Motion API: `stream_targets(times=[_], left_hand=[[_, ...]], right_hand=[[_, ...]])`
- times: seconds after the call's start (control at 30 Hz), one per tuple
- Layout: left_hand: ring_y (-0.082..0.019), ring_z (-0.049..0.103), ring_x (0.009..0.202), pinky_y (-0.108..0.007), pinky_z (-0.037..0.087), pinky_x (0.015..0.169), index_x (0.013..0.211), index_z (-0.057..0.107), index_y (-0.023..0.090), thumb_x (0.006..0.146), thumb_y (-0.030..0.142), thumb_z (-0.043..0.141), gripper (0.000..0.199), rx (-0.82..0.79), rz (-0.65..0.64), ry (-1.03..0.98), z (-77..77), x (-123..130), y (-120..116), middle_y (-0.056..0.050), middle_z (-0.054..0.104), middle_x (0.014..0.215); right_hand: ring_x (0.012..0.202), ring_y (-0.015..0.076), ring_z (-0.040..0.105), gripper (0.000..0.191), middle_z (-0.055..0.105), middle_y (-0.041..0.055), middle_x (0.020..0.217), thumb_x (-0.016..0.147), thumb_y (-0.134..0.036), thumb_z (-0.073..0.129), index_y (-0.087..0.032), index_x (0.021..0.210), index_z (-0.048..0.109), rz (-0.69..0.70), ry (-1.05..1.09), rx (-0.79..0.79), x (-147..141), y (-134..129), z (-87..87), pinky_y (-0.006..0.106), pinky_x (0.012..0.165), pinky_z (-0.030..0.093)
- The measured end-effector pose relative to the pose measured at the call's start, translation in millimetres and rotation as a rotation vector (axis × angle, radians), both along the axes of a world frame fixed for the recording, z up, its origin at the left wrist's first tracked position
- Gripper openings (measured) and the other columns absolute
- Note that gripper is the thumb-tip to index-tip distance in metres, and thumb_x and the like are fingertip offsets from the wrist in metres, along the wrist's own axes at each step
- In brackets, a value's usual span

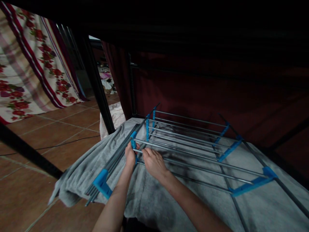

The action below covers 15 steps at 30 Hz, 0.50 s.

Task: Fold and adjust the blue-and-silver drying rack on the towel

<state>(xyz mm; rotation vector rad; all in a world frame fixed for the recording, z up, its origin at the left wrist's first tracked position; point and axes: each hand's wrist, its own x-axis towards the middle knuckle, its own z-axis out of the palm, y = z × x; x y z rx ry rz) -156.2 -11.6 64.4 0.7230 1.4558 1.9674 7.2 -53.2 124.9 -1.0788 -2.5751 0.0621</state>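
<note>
A partly assembled rack of grey metal rods and blue plastic brackets lies across a grey blanket [149,199]. At its near left corner, my left hand [130,157] is closed around a blue bracket [133,139]. Close beside it, my right hand [154,163] grips a metal rod [193,166] near its left end, which meets that bracket; whether the end sits fully in the bracket is hidden by the fingers. The rod's other end reaches the blue crosspiece [253,187] on the right. Farther back, several rods span other blue brackets [147,129].
Several loose rods [118,154] lie left of my hands, near another blue bracket [102,183]. Dark metal posts [96,80] and a low dark frame overhead enclose the blanket. A maroon curtain [193,90] hangs behind, a floral cloth [45,61] at left above the tiled floor [72,129].
</note>
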Motion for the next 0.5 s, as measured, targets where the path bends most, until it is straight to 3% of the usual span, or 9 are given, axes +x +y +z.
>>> stream_targets(times=[0.23,0.5], left_hand=[[-0.015,0.043,0.055,-0.029,0.036,0.051,0.058,0.053,0.024,0.071,0.066,0.071,0.047,0.012,0.033,-0.044,-3.5,-9,4,0.003,0.047,0.055],[-0.011,0.036,0.054,-0.027,0.036,0.05,0.063,0.048,0.024,0.066,0.069,0.073,0.052,0.027,0.013,-0.17,-0.5,-7,6,0.006,0.043,0.057]], right_hand=[[0.11,0.0249,0.073,0.052,0.068,0.0123,0.135,0.109,-0.04,0.049,-0.02,0.157,0.044,-0.005,-0.12,-0.104,-32,21,14.1,0.035,0.09,0.059],[0.106,0.0237,0.075,0.051,0.074,0.0135,0.126,0.113,-0.033,0.035,-0.019,0.161,0.035,0.041,-0.177,-0.12,-36,27,7.9,0.035,0.088,0.059]])
